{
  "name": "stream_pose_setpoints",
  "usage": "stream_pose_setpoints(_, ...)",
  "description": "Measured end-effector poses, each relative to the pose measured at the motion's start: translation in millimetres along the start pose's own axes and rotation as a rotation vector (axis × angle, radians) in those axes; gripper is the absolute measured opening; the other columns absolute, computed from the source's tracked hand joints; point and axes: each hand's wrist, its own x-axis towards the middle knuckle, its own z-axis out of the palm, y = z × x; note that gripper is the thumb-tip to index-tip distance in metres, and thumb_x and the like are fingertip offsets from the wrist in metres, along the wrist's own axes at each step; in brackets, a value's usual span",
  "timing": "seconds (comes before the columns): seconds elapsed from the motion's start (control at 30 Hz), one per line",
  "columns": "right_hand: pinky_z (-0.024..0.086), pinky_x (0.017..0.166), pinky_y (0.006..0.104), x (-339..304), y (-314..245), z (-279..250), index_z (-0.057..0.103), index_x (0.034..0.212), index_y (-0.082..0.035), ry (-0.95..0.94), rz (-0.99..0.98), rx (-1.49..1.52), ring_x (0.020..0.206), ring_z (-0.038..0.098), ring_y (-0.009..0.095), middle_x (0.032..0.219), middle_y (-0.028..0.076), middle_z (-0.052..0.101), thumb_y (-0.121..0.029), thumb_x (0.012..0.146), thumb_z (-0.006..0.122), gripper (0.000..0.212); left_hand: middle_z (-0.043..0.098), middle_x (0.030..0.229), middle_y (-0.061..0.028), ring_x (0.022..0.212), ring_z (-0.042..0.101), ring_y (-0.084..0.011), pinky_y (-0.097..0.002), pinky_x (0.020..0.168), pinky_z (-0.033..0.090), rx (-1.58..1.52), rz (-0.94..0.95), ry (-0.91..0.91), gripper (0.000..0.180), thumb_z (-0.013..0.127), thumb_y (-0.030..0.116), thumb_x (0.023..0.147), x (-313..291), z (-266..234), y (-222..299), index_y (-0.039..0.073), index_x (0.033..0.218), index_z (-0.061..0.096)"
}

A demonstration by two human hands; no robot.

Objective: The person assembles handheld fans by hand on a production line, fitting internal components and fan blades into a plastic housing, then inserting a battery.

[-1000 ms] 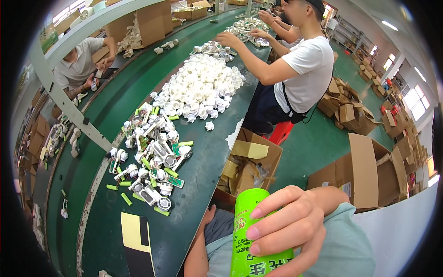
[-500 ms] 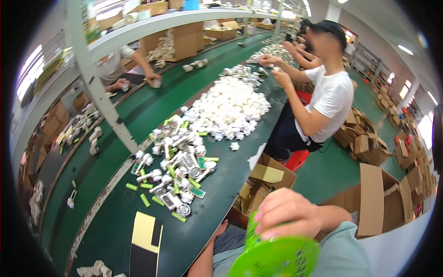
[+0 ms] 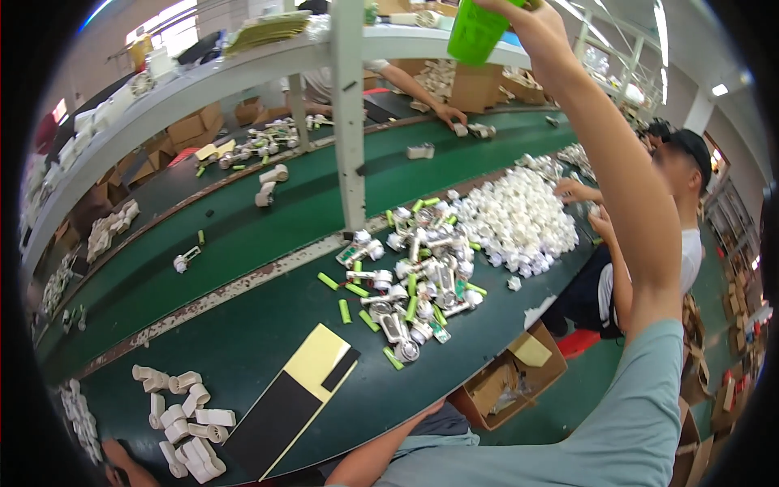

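High at the top of the view, my right hand [image 3: 523, 10] is closed on a bright green plastic cup [image 3: 477, 34], raised toward the shelf with the arm stretched up. The cup's upper part runs out of the picture. My left forearm lies low at the near table edge; the left hand [image 3: 432, 412] is mostly hidden there and its fingers do not show. Beyond it on the dark green table lies a heap of small device parts [image 3: 418, 280] with green cylindrical cells, circuit boards and white housings. A yellow-and-black sheet [image 3: 300, 390] lies nearer me.
White plastic shells [image 3: 191, 418] lie at the near left. A large mound of small white parts [image 3: 519, 215] sits farther right, beside a co-worker in a white shirt. A shelf post [image 3: 347, 122] rises behind the belt [image 3: 243, 219]. An open carton [image 3: 511, 381] stands below the table.
My right hand has swung the green cup from low in front of me up to the top of the view. The view has turned left, bringing the white shells fully in.
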Motion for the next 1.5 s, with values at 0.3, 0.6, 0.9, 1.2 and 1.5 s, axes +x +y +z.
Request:
stream_pose_setpoints(0.3, 0.056, 0.096, 0.0358, 174, 75, 75, 0.077, 0.117, -0.002, 0.140, 0.017, -0.322, 0.111, 0.071, 0.021, 0.121, 0.014, 0.074, -0.050, 0.072, 0.089, 0.067, 0.064, 0.132, -0.0196, 0.123, 0.061, -0.0357, -0.0436, 0.107, 0.048, -0.353, 0.188, -0.589, 0.051, 0.053, 0.040, 0.108, -16, -121, 115, 0.002, 0.143, 0.055)
stream_pose_setpoints(0.6, 0.056, 0.090, 0.0365, 199, 103, 111, 0.077, 0.115, -0.001, 0.143, 0.084, -0.379, 0.105, 0.072, 0.022, 0.116, 0.013, 0.075, -0.048, 0.073, 0.090, 0.065, 0.070, 0.122, -0.0188, 0.113, 0.066, -0.0343, -0.0439, 0.095, 0.050, -0.601, 0.143, -0.502, 0.035, 0.059, 0.029, 0.104, -7, -209, 164, 0.006, 0.129, 0.068)
stream_pose_setpoints(0.9, 0.052, 0.102, 0.0362, 209, 116, 90, 0.056, 0.140, 0.005, 0.233, -0.023, -0.412, 0.117, 0.067, 0.028, 0.127, 0.023, 0.068, -0.044, 0.080, 0.087, 0.083, 0.069, 0.125, -0.0156, 0.114, 0.066, -0.0304, -0.0407, 0.100, 0.050, -0.710, 0.133, -0.341, 0.035, 0.057, 0.028, 0.107, -16, -225, 159, 0.006, 0.133, 0.064)
stream_pose_setpoints(1.2, 0.045, 0.068, 0.0275, -261, 91, 96, 0.062, 0.092, -0.004, -0.603, -0.235, 0.147, 0.076, 0.058, 0.016, 0.086, 0.007, 0.063, -0.013, 0.084, 0.081, 0.022, 0.068, 0.104, -0.0125, 0.092, 0.068, -0.0327, -0.0381, 0.082, 0.055, -0.599, -0.240, 0.305, 0.027, 0.060, 0.013, 0.105, -96, -324, 117, 0.008, 0.131, 0.065)
stream_pose_setpoints(1.5, 0.049, 0.058, 0.0280, -401, 53, 132, 0.074, 0.111, -0.006, -1.099, 0.070, 0.389, 0.065, 0.060, 0.016, 0.074, 0.004, 0.060, -0.006, 0.081, 0.084, 0.031, 0.066, 0.084, -0.0077, 0.077, 0.063, -0.0263, -0.0381, 0.069, 0.052, 0.173, -0.270, 0.733, 0.022, 0.075, 0.010, 0.091, -133, -401, 52, 0.004, 0.112, 0.071)
